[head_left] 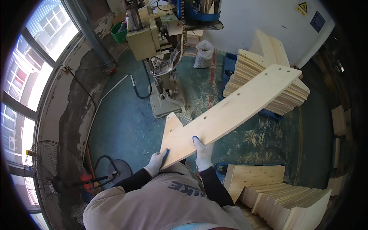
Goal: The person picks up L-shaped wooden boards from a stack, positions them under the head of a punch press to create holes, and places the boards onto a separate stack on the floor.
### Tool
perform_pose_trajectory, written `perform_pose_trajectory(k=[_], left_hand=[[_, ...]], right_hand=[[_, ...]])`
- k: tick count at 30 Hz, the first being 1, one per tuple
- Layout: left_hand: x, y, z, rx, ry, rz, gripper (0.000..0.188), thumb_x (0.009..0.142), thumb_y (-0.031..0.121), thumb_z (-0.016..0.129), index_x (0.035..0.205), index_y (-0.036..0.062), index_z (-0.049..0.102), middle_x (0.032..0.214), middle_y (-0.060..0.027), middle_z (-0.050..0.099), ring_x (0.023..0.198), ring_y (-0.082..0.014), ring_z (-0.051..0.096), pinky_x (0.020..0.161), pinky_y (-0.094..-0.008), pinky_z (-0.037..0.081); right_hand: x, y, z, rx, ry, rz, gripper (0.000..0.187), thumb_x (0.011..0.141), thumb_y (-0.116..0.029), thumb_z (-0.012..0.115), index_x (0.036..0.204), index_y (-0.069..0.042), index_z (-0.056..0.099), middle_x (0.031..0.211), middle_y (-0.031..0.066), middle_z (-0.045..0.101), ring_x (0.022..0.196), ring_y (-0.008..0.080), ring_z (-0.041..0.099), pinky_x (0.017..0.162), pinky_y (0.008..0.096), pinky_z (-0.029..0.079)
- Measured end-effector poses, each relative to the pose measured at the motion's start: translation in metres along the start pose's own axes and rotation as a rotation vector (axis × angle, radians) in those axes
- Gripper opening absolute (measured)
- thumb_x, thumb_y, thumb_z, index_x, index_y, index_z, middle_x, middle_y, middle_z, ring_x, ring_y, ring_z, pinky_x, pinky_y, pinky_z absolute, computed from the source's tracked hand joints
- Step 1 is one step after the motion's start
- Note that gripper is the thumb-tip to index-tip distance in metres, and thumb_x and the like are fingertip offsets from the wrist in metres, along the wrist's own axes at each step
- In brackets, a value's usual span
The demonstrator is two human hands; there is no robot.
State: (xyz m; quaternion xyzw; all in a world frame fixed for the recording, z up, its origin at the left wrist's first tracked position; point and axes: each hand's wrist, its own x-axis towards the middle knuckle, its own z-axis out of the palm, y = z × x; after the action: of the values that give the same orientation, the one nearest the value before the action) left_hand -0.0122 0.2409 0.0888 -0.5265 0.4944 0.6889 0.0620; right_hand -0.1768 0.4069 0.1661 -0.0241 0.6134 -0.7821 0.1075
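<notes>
Before my body I hold a long, pale plywood panel (226,111), tilted up toward the far right. It has an angled notch and a pointed lobe at its near left end, and several small dark holes or fittings dot its face. My left hand (155,161), in a white glove with blue fingertips, grips the lower left corner. My right hand (203,154), gloved alike, is closed on the near edge, its thumb on the top face. The fingers beneath the panel are hidden.
Ahead stands a pedal-operated machine (161,57). Stacked plywood panels (249,73) rest on a blue pallet at the far right; another stack (283,199) is at the near right. A standing fan (57,184) is at my left. A white sack (204,53) sits by the wall.
</notes>
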Motion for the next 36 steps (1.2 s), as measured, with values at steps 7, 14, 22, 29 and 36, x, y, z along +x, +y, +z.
perform_pose_trajectory(k=[7,14,22,29,36], left_hand=[[0.016,0.09,0.133,0.293,-0.323,0.008,0.072,0.097,0.06,0.06,0.119,-0.0092,0.067,0.107,-0.0112,0.072,0.092,-0.0168,0.069,0.081,-0.0313,0.054],[0.102,0.215,0.26,0.914,-0.268,0.889,0.043,0.096,0.049,0.062,0.107,0.0086,0.074,0.101,-0.0178,0.073,0.096,-0.0362,0.07,0.086,-0.0414,0.054],[0.145,0.38,0.408,0.73,0.007,1.158,0.062,0.098,0.047,0.059,0.137,-0.0013,0.054,0.14,-0.0211,0.056,0.126,-0.0372,0.056,0.104,-0.0434,0.046],[0.142,0.447,0.488,0.702,-0.189,0.81,0.075,0.1,0.066,0.044,0.13,-0.0002,0.061,0.126,-0.0266,0.064,0.12,-0.04,0.06,0.102,-0.0434,0.047],[0.11,0.448,0.55,0.556,0.151,0.769,0.072,0.088,0.066,0.064,0.114,-0.0009,0.065,0.112,-0.023,0.069,0.109,-0.0386,0.066,0.092,-0.0425,0.05]], right_hand=[[0.115,-0.037,-0.085,0.063,0.203,-0.008,0.057,0.085,0.009,0.064,0.139,0.006,0.044,0.129,0.0159,0.059,0.112,0.0221,0.062,0.095,0.0329,0.051],[0.275,-0.128,-0.174,0.06,0.088,-0.063,0.057,0.088,0.006,0.062,0.142,0.005,0.044,0.131,0.017,0.059,0.113,0.0245,0.062,0.097,0.0372,0.053],[0.428,-0.172,-0.235,-0.152,-0.178,-0.201,0.05,0.097,-0.006,0.061,0.141,0.008,0.043,0.131,0.0191,0.057,0.114,0.0252,0.06,0.097,0.0376,0.051],[0.584,-0.17,-0.29,-0.55,-0.446,-0.615,0.023,0.098,-0.004,0.062,0.118,0.009,0.065,0.124,0.0164,0.062,0.102,0.0209,0.065,0.089,0.0355,0.055],[0.691,-0.182,-0.298,-0.075,-0.642,-0.028,0.045,0.098,-0.004,0.063,0.14,0.003,0.051,0.121,0.0138,0.064,0.103,0.021,0.066,0.091,0.0348,0.055]])
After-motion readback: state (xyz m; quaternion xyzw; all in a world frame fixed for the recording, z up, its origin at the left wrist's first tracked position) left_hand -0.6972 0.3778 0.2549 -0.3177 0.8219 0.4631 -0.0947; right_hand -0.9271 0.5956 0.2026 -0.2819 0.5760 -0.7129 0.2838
